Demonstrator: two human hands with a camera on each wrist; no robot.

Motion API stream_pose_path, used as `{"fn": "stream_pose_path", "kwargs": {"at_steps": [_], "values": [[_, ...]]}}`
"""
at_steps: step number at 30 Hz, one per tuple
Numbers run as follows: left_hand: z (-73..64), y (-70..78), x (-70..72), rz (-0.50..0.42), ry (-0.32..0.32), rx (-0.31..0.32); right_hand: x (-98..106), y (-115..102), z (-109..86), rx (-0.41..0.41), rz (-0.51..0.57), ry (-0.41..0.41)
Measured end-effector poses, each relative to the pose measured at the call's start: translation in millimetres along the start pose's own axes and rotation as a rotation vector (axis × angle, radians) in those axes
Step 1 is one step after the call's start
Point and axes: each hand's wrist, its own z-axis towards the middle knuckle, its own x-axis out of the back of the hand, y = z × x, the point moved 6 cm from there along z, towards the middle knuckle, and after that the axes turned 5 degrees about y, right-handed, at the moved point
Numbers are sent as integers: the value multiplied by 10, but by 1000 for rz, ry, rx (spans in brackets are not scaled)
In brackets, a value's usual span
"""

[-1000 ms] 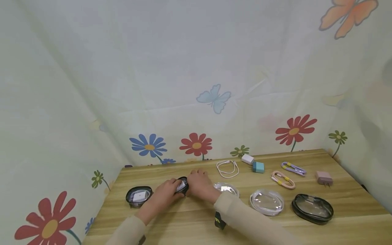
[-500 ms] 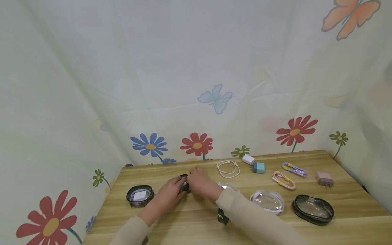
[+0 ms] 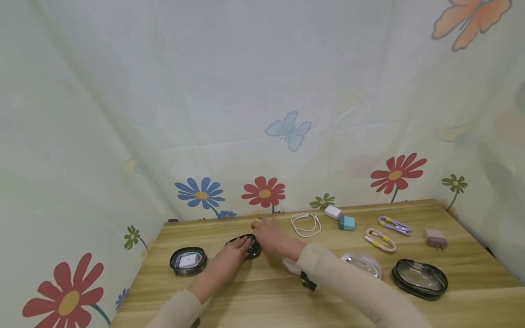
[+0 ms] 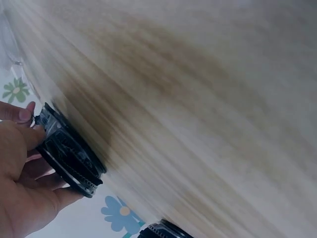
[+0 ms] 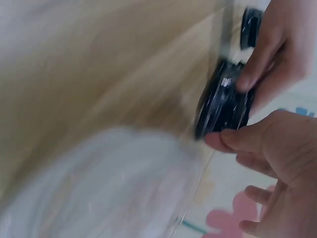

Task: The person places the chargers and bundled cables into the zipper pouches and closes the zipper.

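A small clear pouch with black trim and a zipper [image 3: 255, 249] is at the table's left middle. My left hand [image 3: 227, 266] grips it, thumb and fingers on opposite sides in the left wrist view. My right hand [image 3: 272, 237] is at the pouch's far right end. Its thumb and index finger [image 5: 223, 141] pinch the zipper pull there, the other fingers spread loosely. To the left lies a second black-trimmed clear pouch [image 3: 180, 274], with a white charger plug [image 3: 188, 261] and a cable inside.
Rightward lie a white cable [image 3: 293, 226], white [image 3: 332, 212] and teal [image 3: 347, 223] charger plugs, pink [image 3: 383, 247] and purple [image 3: 393, 226] cables, and a pink plug [image 3: 434, 237]. A white-trimmed pouch [image 3: 365, 263] and a black-trimmed one [image 3: 420, 278] lie in front. A printed curtain [image 3: 229, 91] stands behind.
My right hand has moved slightly right and back along the pouch's edge. My left hand has stayed on the pouch, more of whose top now shows.
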Motion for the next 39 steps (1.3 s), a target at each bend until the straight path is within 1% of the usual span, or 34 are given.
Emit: {"fn": "stream_pose_path", "kwargs": {"at_steps": [2,5,9,15,19,21,24,26,28,29,31,33,35,37,39], "values": [[-7,14,4,-6,4,-23,-17,61,11,20,-45,15],[-12,13,11,-18,-15,-36,-54,140,42,28,-55,31],[-25,-14,23,-37,-61,-46,-115,206,108,20,-16,32],[-54,-54,36,-118,-135,-90,-136,236,176,-17,60,-12],[-58,-76,42,-114,-169,-118,-135,241,201,-30,47,-28],[-50,-84,41,-96,-168,-123,-130,234,201,-32,49,-30],[-31,-87,51,-65,-141,-100,-108,206,181,-28,68,-16],[-13,-90,51,-39,-118,-60,-82,180,151,-23,73,-3],[2,-96,51,-30,-101,1,-60,141,113,-10,55,4],[7,-97,51,-34,-102,36,-52,119,91,-8,46,1],[20,-100,46,-61,-116,105,-52,72,44,-5,51,-28],[34,-91,39,-90,-138,148,-53,18,-8,-6,86,-63],[43,-76,27,-93,-163,162,-57,-30,-57,-17,154,-90],[49,-53,7,-54,-174,130,-50,-71,-98,-25,214,-98],[45,-32,-14,-3,-170,88,-43,-98,-123,-31,247,-91]]}}
